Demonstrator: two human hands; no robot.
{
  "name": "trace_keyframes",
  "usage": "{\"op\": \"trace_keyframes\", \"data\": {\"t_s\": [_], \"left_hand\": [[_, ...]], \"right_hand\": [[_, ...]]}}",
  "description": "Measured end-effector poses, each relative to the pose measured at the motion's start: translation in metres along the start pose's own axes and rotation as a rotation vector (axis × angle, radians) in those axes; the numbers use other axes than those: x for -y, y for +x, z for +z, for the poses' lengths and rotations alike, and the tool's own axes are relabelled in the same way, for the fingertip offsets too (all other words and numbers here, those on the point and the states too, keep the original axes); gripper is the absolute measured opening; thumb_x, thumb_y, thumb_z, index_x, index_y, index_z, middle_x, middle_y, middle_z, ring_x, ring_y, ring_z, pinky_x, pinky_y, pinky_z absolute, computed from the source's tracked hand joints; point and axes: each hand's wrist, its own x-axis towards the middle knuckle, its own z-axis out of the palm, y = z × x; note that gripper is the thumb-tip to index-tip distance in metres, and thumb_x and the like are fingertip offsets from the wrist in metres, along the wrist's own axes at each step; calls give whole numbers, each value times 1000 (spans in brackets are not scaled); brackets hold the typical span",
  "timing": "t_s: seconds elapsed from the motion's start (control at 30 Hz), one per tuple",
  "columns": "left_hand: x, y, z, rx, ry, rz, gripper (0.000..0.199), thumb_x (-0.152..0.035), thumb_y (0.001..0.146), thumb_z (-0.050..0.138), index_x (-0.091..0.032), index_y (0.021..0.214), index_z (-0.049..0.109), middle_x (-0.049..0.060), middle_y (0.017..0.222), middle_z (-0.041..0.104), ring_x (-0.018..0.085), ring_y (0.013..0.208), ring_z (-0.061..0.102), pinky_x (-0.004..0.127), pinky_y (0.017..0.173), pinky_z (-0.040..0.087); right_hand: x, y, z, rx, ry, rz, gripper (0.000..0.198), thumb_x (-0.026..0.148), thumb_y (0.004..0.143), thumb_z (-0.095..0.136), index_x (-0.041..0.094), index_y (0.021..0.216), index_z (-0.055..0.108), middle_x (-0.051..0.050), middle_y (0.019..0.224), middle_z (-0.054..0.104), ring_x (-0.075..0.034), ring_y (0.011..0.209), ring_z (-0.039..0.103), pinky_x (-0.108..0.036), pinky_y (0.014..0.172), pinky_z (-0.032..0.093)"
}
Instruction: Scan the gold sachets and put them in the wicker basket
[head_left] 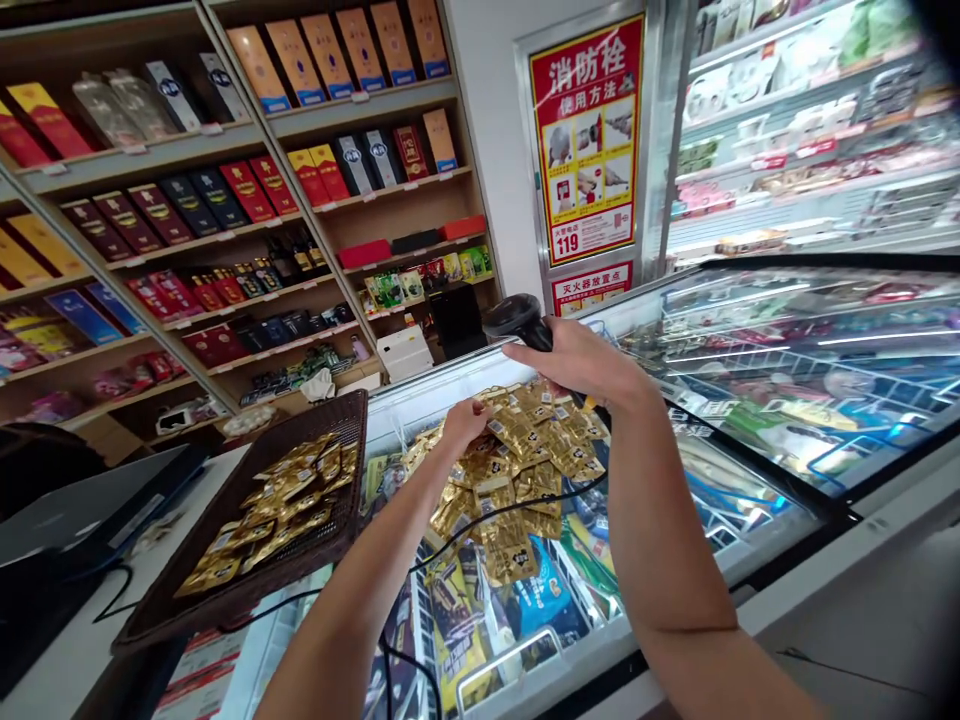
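Observation:
My right hand is wrapped round a black handheld barcode scanner, whose head points left above a heap of packets. Its dark cable hangs down and loops to the left. Shiny gold foil packets lie heaped on the glass top of a freezer, overlapping one another. At the back left of this heap, my left hand has its fingers pinched at the edge of a gold packet; the fingertips are partly hidden. More gold packets lie in a brown woven basket to the left.
Under the glass, the freezer holds wire baskets with coloured packs. A black printer-like machine stands on the counter at left. Behind are shelves of boxed goods, a red fire-hydrant poster and a lit display fridge.

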Motion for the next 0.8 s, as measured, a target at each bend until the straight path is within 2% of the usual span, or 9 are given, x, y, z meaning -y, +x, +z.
{"op": "trace_keyframes", "data": {"t_s": [0.07, 0.13, 0.23, 0.33, 0.4, 0.5, 0.63, 0.73, 0.8], "left_hand": [[-7, 7, 3, -26, 166, -9, 27, -42, 72, 72, -19, 84, 67, 11, 92, 72, 24, 83, 64, 30, 69, 40], [-11, 11, 3, -25, 242, -28, 28, -40, 68, 76, -19, 85, 68, 13, 97, 72, 26, 87, 65, 30, 69, 40], [-11, 12, 1, 16, 219, -48, 28, -37, 64, 78, -20, 84, 69, 13, 96, 73, 25, 84, 65, 29, 67, 40], [-8, 9, -1, 27, 114, -38, 24, -34, 62, 78, -20, 79, 69, 8, 87, 73, 22, 76, 64, 27, 64, 39], [-4, 4, -6, 37, -2, -5, 19, -36, 64, 75, -19, 68, 66, 4, 74, 69, 20, 69, 61, 27, 61, 39], [5, -11, -21, 31, -303, 43, 27, -44, 69, 69, -19, 63, 63, 2, 64, 62, 16, 64, 57, 25, 57, 42], [25, -36, -54, -157, -715, 14, 32, -46, 66, 74, -18, 76, 65, 2, 76, 64, 14, 70, 60, 24, 63, 50], [48, -55, -84, -276, -968, -28, 33, -38, 62, 79, -19, 81, 60, -1, 78, 63, 13, 74, 63, 27, 70, 55], [64, -67, -104, -347, -1059, -44, 32, -32, 62, 80, -19, 80, 57, -2, 77, 63, 12, 74, 64, 27, 71, 56]], "right_hand": [[-1, 1, -3, -25, -19, -3, 38, 57, 81, 64, 21, 82, 53, -3, 56, 58, -16, 46, 55, -30, 45, 39], [-2, 2, -4, -43, -37, -17, 41, 59, 80, 64, 20, 82, 53, -4, 59, 58, -16, 49, 55, -30, 46, 39], [1, 2, -3, -53, -65, -18, 43, 61, 80, 63, 20, 86, 55, -5, 61, 57, -18, 54, 56, -30, 48, 38], [6, -1, 0, -54, -94, 2, 42, 59, 82, 62, 18, 91, 57, -5, 62, 56, -19, 57, 57, -30, 50, 38], [10, -3, 3, -44, -100, -8, 40, 57, 83, 62, 18, 93, 57, -4, 61, 55, -19, 57, 57, -30, 50, 38], [15, -6, 9, -13, -69, -45, 39, 56, 81, 64, 19, 90, 56, -2, 57, 53, -17, 53, 55, -29, 49, 37], [23, -9, 21, 98, 58, -74, 41, 59, 80, 64, 21, 87, 52, 0, 56, 55, -14, 44, 51, -29, 46, 39], [26, -12, 30, 180, 102, -116, 40, 60, 81, 63, 22, 84, 51, 0, 55, 55, -13, 43, 51, -28, 44, 39], [28, -13, 37, 226, 96, -142, 39, 59, 82, 62, 22, 82, 50, 1, 53, 54, -13, 43, 51, -27, 43, 38]]}}
